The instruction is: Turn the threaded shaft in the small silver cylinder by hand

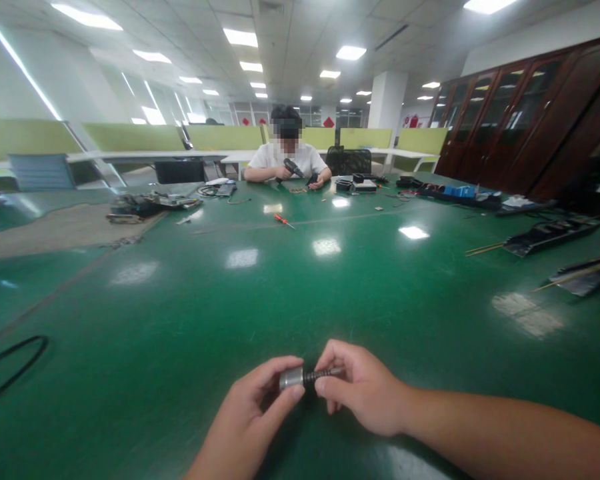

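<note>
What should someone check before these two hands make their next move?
1. Left hand grips the silver metal cylinder: ok, between thumb and fingers.
2. Right hand holds the dark ridged rod: ok.
3. Rod lined up with cylinder: ok, roughly in line.
4. Rod firmly joined to cylinder: cannot tell, too small to see.
5. Looped black cable clear of both hands: ok, off to the left.
6. Orange-handled screwdriver within easy reach: probably not ok, far across the green table.

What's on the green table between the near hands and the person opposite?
The head view shows a red-orange screwdriver there, closer to the person, with a few small pieces beyond it.
</note>
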A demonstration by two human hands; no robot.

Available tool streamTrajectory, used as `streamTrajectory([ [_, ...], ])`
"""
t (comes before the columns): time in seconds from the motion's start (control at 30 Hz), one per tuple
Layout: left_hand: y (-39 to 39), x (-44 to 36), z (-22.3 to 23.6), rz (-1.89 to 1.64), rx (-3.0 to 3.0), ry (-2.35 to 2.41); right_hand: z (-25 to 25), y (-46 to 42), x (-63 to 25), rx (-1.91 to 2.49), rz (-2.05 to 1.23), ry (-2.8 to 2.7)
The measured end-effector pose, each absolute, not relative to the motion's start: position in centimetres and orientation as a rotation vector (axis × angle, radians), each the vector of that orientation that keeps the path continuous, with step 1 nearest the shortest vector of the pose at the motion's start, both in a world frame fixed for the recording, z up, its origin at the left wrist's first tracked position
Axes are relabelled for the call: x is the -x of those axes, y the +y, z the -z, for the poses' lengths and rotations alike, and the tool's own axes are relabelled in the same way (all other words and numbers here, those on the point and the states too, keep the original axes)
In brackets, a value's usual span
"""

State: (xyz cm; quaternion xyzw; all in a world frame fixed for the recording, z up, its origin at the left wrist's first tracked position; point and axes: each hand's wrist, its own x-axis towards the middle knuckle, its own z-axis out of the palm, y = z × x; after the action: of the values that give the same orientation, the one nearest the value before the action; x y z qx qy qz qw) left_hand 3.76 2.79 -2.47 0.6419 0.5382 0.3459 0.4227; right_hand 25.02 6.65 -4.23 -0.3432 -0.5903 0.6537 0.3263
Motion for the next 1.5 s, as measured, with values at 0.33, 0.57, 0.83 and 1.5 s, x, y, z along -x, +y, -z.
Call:
streamTrajectory([
  [0.33,2.71,-3.67,2.22,-0.918,-1.613,1.379,4.5,6.62,-24.95,0.888,-1.721,-1.528],
  [0.57,2.8,-3.85,2.02,-0.903,-1.624,1.377,4.31,6.63,-24.96,0.893,-1.727,-1.535],
  [0.83,2.71,-3.63,2.11,-0.919,-1.64,1.391,4.45,6.73,-24.89,0.876,-1.749,-1.512],
  [1.5,2.67,-3.51,1.78,-0.974,-1.664,1.398,4.49,6.74,-24.94,0.847,-1.765,-1.495],
])
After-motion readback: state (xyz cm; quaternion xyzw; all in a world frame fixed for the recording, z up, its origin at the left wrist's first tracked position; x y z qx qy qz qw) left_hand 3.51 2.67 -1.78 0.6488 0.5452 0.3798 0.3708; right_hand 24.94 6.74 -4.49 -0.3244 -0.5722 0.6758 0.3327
